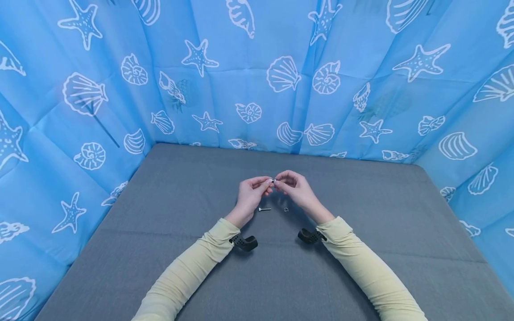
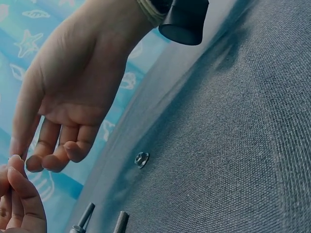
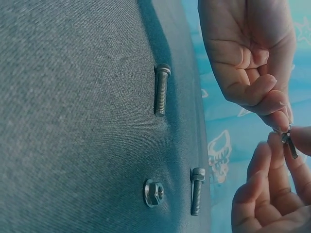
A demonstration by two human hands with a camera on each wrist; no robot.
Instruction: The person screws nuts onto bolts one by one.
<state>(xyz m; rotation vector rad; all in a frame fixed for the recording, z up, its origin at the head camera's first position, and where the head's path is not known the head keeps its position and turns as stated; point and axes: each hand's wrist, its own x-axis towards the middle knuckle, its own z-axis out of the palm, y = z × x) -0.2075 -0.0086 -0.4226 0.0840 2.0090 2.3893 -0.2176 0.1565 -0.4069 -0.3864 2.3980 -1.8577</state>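
Note:
My left hand (image 1: pixel 249 196) and right hand (image 1: pixel 295 189) meet fingertip to fingertip above the table. Between them is a small metal bolt (image 3: pixel 292 147), its threaded shank showing in the right wrist view. Left thumb and fingers pinch one end; right thumb and finger hold it from the other side. A bright part sits at the fingertips, too small to tell whether it is the head or a nut. Below on the cloth lie a bolt (image 3: pixel 163 92), a second bolt (image 3: pixel 196 191) with a thick collar at its head, and a flanged hex nut (image 3: pixel 154 193).
The table (image 1: pixel 160 258) is covered with grey cloth. A blue curtain (image 1: pixel 241 89) with white shells and starfish surrounds its back and sides. Black camera mounts (image 1: pixel 245 243) hang from both wrists, low over the cloth.

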